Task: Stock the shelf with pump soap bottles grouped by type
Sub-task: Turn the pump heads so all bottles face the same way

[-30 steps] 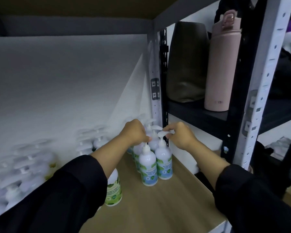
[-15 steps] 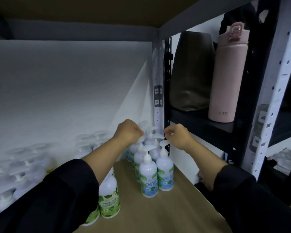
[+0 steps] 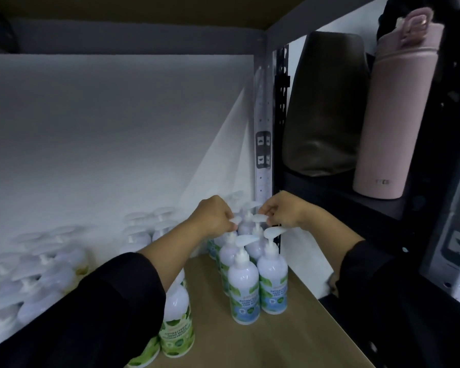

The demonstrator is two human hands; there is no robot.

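**Both hands on pump heads, back of blue row**

Wooden shelf cut off at frame bottom. Green-label bottles at 7 o'clock, partly hidden by left sleeve. Blue-label bottles in two rows at 6 o'clock; rear ones hidden behind front pair & hands. Left hand pinches a pump head; right hand pinches the neighbouring one. Label text blurred.

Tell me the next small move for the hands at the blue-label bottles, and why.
Probably turn the pump heads to face one way. The left hand and right hand each pinch a pump head in the blue-label bottles row, while the front nozzles point right.
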